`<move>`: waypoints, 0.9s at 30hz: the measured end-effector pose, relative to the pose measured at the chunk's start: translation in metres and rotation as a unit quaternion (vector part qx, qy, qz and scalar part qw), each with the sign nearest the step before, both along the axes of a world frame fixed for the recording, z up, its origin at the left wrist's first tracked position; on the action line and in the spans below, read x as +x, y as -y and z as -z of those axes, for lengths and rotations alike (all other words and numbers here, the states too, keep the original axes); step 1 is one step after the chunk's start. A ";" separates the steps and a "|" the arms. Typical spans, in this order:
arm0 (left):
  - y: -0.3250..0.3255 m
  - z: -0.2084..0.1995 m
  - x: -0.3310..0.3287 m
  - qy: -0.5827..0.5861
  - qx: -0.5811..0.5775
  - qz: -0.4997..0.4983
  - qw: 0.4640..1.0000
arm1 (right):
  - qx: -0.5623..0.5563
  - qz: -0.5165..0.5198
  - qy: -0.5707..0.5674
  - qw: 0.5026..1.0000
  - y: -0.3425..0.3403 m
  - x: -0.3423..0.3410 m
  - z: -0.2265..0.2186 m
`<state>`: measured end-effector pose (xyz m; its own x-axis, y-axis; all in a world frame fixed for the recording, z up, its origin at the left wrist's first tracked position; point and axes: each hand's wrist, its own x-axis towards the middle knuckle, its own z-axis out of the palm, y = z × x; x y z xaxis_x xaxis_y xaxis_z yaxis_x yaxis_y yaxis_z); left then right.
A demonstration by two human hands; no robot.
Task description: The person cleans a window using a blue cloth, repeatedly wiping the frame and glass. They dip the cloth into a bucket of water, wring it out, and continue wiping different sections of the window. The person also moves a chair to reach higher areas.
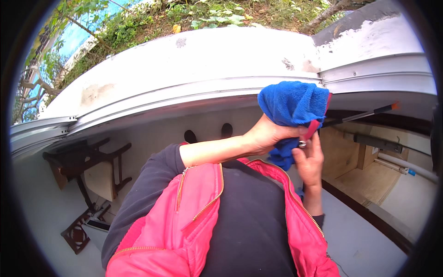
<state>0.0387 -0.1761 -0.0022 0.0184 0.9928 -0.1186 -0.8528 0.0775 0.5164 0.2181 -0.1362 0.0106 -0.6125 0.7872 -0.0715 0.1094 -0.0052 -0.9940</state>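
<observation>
A blue towel-like cloth (293,102) with a red edge is bunched up in front of me, level with the window sill. My left hand (270,134) grips it from below, fingers mostly hidden in its folds. Part of the cloth hangs down behind the wrist. My right hand (310,159) pinches beside the cloth, at a red strip (313,129) and a small shiny metal piece (302,144). What lies inside the bundle is hidden. A thin dark rod (364,115) with an orange tip extends to the right from behind the hands; whether it joins the bundle, I cannot tell.
A white sill (194,55) with metal window tracks (184,92) runs across ahead, plants (221,18) beyond it. Dark wooden chairs (87,161) stand at left. On the right is an open wooden compartment (355,171) with a white tube (392,164). My shoes (226,130) show below.
</observation>
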 end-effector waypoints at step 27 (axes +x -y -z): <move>0.058 0.046 -0.067 -0.299 0.062 0.067 0.950 | 0.604 -0.426 0.354 0.573 -0.154 -0.074 -0.140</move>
